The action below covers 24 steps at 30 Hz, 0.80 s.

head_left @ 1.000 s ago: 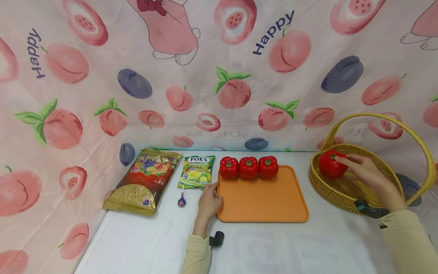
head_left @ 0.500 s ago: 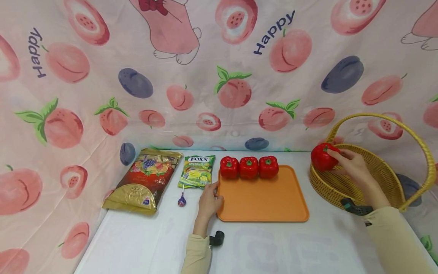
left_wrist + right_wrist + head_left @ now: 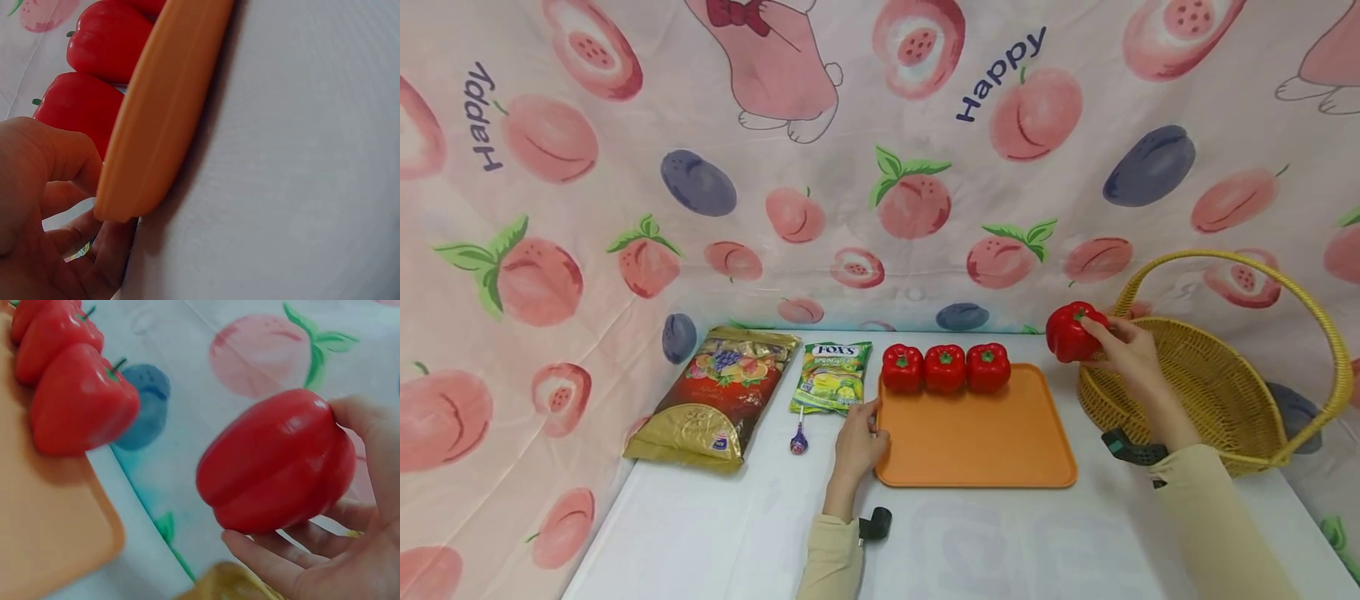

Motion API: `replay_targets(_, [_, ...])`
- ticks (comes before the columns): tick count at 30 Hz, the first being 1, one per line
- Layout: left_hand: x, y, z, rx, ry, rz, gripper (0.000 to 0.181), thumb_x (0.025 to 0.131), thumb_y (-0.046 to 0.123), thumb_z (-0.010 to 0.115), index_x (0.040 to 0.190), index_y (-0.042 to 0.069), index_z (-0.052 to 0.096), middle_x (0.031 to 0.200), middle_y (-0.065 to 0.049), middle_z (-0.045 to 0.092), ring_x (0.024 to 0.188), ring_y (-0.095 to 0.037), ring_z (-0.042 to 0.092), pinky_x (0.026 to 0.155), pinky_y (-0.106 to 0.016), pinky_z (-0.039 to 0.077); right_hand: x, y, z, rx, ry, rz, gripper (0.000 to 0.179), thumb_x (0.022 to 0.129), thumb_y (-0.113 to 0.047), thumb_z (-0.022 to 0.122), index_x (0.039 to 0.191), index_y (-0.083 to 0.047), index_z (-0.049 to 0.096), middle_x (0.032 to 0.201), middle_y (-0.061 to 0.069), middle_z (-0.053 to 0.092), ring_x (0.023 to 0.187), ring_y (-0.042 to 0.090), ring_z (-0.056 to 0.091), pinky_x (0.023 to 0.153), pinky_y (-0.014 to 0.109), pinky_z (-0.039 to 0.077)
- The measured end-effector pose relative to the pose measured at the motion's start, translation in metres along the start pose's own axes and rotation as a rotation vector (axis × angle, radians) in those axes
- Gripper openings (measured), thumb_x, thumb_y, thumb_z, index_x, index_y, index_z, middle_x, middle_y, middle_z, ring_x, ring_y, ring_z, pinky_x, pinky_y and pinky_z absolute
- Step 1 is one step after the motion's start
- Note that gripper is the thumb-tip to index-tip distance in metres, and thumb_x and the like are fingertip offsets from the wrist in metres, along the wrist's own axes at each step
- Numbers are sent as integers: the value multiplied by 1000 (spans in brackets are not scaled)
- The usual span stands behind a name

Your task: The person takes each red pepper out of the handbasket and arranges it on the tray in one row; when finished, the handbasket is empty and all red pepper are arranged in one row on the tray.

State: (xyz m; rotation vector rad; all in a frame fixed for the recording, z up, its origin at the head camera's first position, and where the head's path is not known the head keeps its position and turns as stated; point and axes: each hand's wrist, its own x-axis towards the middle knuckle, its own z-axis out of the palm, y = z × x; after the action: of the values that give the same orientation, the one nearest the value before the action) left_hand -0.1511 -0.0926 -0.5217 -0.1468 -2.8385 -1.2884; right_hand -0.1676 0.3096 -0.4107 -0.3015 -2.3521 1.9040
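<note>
My right hand [image 3: 1129,357] grips a red bell pepper [image 3: 1072,332] with a green stem, held up between the wicker basket [image 3: 1101,412] and the orange tray [image 3: 977,442]. In the right wrist view, thumb and fingers wrap this bell pepper [image 3: 275,462] from its right side. Three more red bell peppers [image 3: 944,368] stand side by side in a row along the tray's back edge, starting at the left corner. My left hand [image 3: 856,442] holds the tray's left rim; in the left wrist view its thumb and fingers pinch the tray edge [image 3: 147,125].
Left of the tray lie a green Fox's candy bag [image 3: 831,375], a purple lollipop [image 3: 798,437] and a large red and gold bag [image 3: 718,400]. The basket's tall handle [image 3: 1300,292] arches over its right side. A fruit-print cloth [image 3: 850,208] hangs behind the table.
The right hand has lifted the bell pepper out of the basket and carried it left, past the basket's rim toward the tray. The left hand stays at the tray's edge.
</note>
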Motion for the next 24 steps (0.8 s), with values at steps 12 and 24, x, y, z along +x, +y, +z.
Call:
replay_targets(12, [0,1,-1,7,-24,-33,56,81,3,66,136,2,57,111,-9,54,80,-17,50,69,-31,41,2,18,62,95,245,-6,67,91,-42,66,139,1,49,114,3,52,82,1,59,66,22,55])
replay_targets(24, [2,-1,1,12,-28,-42,56,82,4,66,137,3,57,108,-8,53,80,-17,49,69,-31,40,-1,50,93,-14,451,-15,67,93,-48,61,140,-1,49,134,18,52,112,27,52,92,30,48])
